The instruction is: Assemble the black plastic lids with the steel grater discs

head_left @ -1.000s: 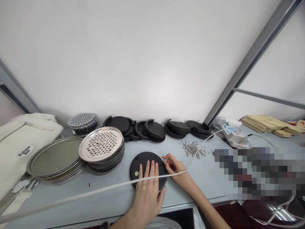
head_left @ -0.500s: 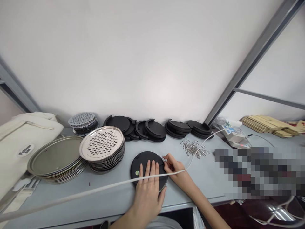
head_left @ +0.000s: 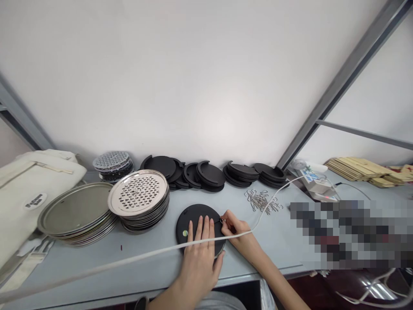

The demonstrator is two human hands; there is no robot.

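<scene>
A round black disc [head_left: 190, 217] with a small green-and-white sticker lies on the table. My left hand [head_left: 200, 254] rests flat on it, fingers stretched out and holding nothing. At the disc's right edge my right hand [head_left: 235, 226] is closed in a pinch on a small metal hook [head_left: 221, 220], mostly hidden by the fingertips. A pile of similar bent-wire hooks [head_left: 263, 201] lies beyond my right hand. To the left stands a stack of perforated metal discs [head_left: 138, 193].
Stacks of black round holders [head_left: 211, 174] line the wall. Olive round plates [head_left: 77, 211] and a cream bag [head_left: 19, 185] are at the left. A white cable [head_left: 142, 254] hangs across the view before my hands. Flat tan pieces [head_left: 351, 168] lie far right.
My right fingertips have shifted slightly at the disc's edge, around the small hook. The left hand stays flat on the disc.
</scene>
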